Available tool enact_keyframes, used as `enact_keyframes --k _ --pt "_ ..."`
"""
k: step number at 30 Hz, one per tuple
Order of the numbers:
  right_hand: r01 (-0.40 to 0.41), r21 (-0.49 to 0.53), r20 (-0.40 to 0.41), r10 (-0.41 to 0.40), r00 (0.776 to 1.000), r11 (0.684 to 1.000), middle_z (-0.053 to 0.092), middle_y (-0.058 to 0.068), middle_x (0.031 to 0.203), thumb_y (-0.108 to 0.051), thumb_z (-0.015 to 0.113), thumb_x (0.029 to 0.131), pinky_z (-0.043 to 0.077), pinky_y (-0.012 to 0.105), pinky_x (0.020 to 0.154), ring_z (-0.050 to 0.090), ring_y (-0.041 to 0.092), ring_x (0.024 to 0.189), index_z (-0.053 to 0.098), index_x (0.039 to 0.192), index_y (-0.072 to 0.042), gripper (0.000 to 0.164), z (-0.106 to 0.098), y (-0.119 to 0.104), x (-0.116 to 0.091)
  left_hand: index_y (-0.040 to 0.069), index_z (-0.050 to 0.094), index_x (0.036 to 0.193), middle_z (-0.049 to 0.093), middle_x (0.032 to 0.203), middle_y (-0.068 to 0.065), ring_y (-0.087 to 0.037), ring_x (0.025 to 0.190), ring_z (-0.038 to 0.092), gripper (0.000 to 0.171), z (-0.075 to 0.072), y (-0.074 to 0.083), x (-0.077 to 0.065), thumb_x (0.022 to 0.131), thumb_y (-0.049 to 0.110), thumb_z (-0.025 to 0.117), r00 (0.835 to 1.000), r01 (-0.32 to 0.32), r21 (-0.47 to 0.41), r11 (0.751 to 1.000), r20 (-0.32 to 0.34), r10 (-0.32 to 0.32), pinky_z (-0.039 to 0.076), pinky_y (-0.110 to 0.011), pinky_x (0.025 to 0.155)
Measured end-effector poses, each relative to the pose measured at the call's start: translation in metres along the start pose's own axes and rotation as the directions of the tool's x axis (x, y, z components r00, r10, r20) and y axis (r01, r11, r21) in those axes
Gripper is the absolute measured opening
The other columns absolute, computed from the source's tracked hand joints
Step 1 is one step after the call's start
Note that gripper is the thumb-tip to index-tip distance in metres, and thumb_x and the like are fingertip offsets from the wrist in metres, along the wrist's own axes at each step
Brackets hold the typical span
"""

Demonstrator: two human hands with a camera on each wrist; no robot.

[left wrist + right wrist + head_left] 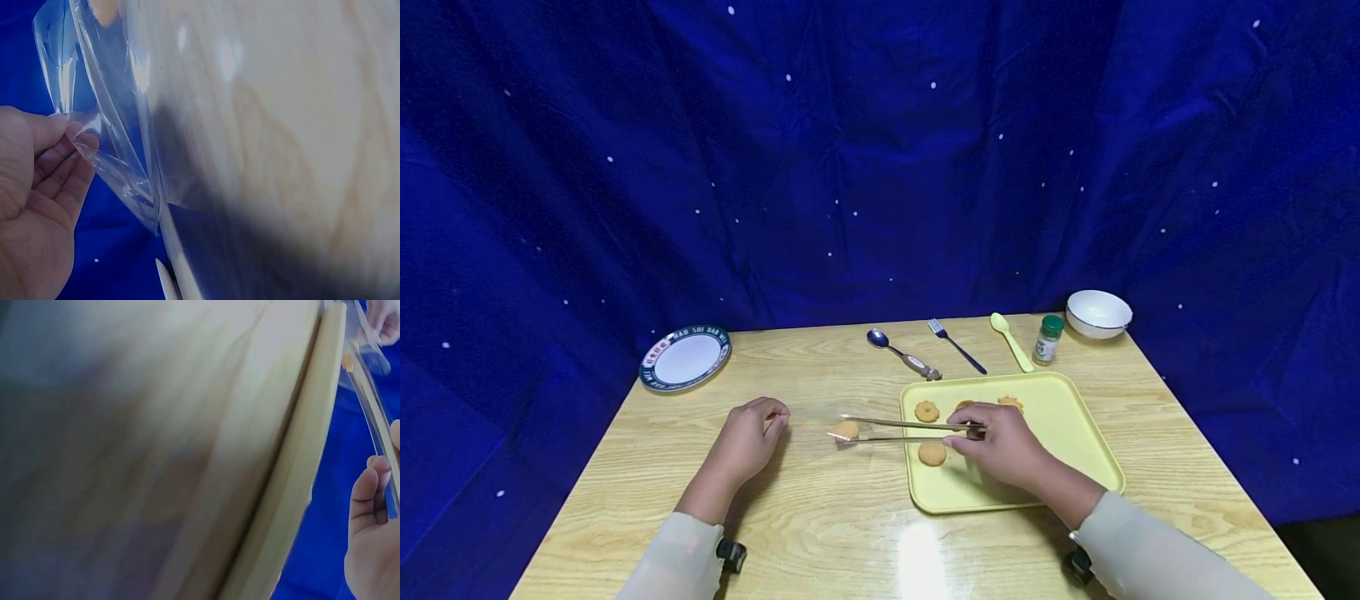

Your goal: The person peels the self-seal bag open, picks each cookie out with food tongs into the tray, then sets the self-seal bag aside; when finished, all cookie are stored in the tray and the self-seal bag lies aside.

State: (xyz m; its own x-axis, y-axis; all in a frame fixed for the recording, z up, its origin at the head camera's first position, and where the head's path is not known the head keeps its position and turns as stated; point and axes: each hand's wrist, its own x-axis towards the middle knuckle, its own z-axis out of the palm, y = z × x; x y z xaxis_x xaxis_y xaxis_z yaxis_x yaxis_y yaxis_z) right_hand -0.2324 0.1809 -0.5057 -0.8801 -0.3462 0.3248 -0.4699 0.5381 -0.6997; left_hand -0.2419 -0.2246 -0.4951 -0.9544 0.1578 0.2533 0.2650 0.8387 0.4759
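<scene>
My left hand (748, 437) pinches the edge of a clear plastic bag (112, 94) between thumb and fingers, left of the yellow tray (1075, 450). Over the tray, my right hand (1003, 446) grips slim metal tongs (895, 422) that reach left to the bag. A small orange-brown cookie (847, 431) lies between the tongs' tips, overlapped by the clear film in the head view. On the tray are a flower-shaped cookie (927, 412), a round cookie (932, 454) below it, and a jagged-edged cookie (1011, 402); another is partly hidden behind my right fingers.
Behind the tray lie a dark spoon (895, 350), a fork (958, 346) and a pale yellow spoon (1011, 342). A green-capped jar (1047, 340) and a white bowl (1098, 314) stand back right. A dark-rimmed plate (687, 359) sits back left. A blue curtain hangs behind.
</scene>
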Motion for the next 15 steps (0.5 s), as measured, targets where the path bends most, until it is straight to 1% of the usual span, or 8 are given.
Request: enact_keyframes --k 3,6,10,15 --pt "-0.022 -0.003 -0.047 0.022 0.999 1.0 0.073 -0.006 0.093 -0.025 0.085 0.085 0.054 0.022 0.064 0.061 0.004 0.072 0.077 0.101 -0.02 0.019 -0.017 0.006 -0.013 0.009 0.072 0.104 0.073 0.114 -0.008 -0.027 0.11 0.069 0.012 0.0 -0.001 0.0 0.102 0.016 0.063 1.0 0.003 -0.004 1.0 0.005 -0.003 0.058 -0.046 0.091" --pt "-0.03 -0.041 -0.099 0.026 0.995 0.999 0.068 -0.01 0.084 -0.024 0.086 0.084 0.052 0.022 0.062 0.059 0.004 0.07 0.077 0.1 -0.022 0.019 -0.036 0.015 -0.027 0.008 0.072 0.105 0.072 0.114 -0.008 -0.028 0.111 0.069 0.013 -0.001 -0.002 -0.001 0.103 0.016 0.063 1.0 0.005 -0.011 1.0 0.008 -0.004 0.057 -0.047 0.093" --pt "-0.044 -0.097 -0.162 0.028 0.986 0.994 0.063 -0.011 0.075 -0.021 0.087 0.082 0.05 0.02 0.06 0.058 0.003 0.067 0.076 0.098 -0.023 0.019 -0.063 0.027 -0.048 0.008 0.072 0.105 0.073 0.114 -0.009 -0.028 0.111 0.069 0.013 -0.003 -0.002 -0.001 0.103 0.017 0.063 1.0 0.008 -0.008 1.0 0.008 -0.008 0.058 -0.047 0.093" --pt "-0.103 -0.146 -0.191 0.074 0.979 0.984 0.062 -0.011 0.074 -0.021 0.087 0.082 0.05 0.017 0.058 0.058 0.001 0.068 0.075 0.097 -0.024 0.019 -0.096 0.037 -0.075 0.007 0.072 0.107 0.073 0.115 -0.008 -0.026 0.109 0.069 0.014 -0.004 -0.004 -0.002 0.103 0.016 0.062 1.0 0.022 0.003 1.0 0.018 -0.023 0.058 -0.046 0.091"
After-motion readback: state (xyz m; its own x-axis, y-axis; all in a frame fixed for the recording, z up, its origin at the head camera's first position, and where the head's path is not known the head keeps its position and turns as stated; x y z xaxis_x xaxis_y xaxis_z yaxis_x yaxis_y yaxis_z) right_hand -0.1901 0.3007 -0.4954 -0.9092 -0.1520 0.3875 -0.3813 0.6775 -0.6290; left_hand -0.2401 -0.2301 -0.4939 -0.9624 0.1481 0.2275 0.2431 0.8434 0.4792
